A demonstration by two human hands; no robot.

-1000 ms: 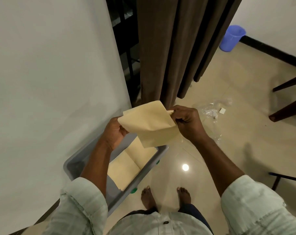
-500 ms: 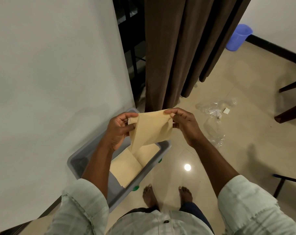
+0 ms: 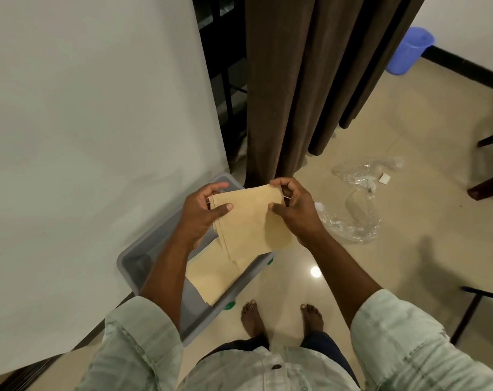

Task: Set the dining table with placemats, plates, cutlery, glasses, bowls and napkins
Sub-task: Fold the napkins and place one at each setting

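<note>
1. The left hand (image 3: 201, 211) is raised at chest height, thumb pointing to 3 o'clock, fingers curled in a pinch.
2. The right hand (image 3: 291, 207) mirrors it, fingers curled, thumb toward 9 o'clock.

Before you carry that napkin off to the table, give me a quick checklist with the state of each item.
1. Left hand grip on the beige folded paper napkin: ok, pinching its left top corner.
2. Right hand grip: ok, pinching the right top corner.
3. Napkin clear of the grey plastic bin: ok, held above it.
4. More napkins in the bin: ok, beige sheets lie inside.
5. Floor path: not ok, crumpled clear plastic wrap lies to the right.
6. Dining table ready: cannot tell, out of view.
</note>
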